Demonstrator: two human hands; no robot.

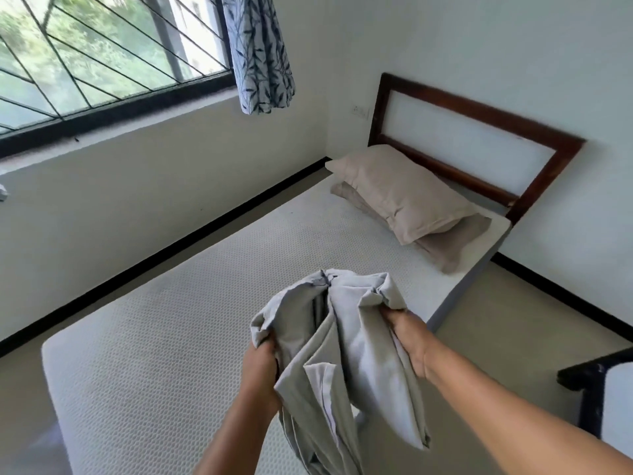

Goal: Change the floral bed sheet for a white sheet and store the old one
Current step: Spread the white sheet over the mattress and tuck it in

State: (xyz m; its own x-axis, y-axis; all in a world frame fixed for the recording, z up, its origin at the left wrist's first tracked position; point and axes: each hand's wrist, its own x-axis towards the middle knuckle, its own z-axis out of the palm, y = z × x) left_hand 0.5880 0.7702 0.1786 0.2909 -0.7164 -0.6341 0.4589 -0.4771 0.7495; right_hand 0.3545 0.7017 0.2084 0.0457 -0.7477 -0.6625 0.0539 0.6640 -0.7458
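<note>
Whitish crumpled sheet (346,354) hangs bunched above the honeycomb-textured mattress (154,354). My left hand (258,363) and right hand (409,341) each clutch a fold, fingers curled tight.

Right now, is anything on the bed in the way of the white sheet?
Yes: two stacked pillows lie on the mattress at the headboard end, where the white sheet must cover. The left hand and right hand grip it.
</note>
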